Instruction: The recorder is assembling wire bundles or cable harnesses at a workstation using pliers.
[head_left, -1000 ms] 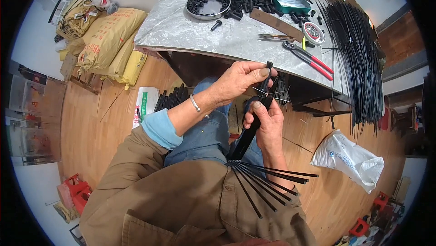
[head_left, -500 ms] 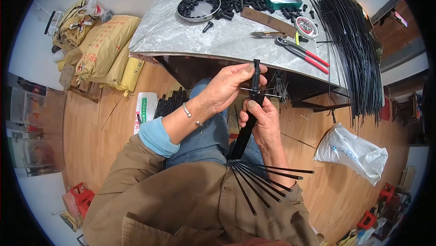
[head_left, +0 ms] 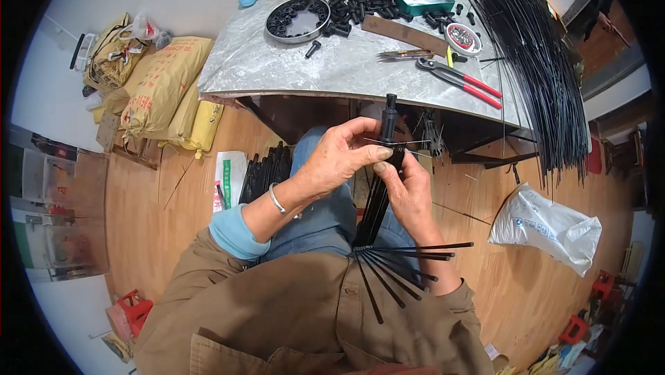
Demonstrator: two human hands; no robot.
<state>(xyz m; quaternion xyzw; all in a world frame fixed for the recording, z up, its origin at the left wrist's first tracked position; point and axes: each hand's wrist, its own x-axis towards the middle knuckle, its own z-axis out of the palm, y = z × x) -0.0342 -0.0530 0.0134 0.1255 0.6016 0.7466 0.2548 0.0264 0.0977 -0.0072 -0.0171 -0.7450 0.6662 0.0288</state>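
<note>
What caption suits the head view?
Left hand and right hand hold a bundle of thin black rods before a grey marbled table.

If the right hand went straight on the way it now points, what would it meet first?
The right hand would probably meet the left hand first, whose thumb lies just ahead, though depth between them is unclear.

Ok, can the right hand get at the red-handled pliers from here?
Probably yes: the red-handled pliers lie near the tabletop's front edge, ahead and rightward, with nothing seen covering them. But the right hand grips the black rod bundle, so it would likely need freeing first.
</note>
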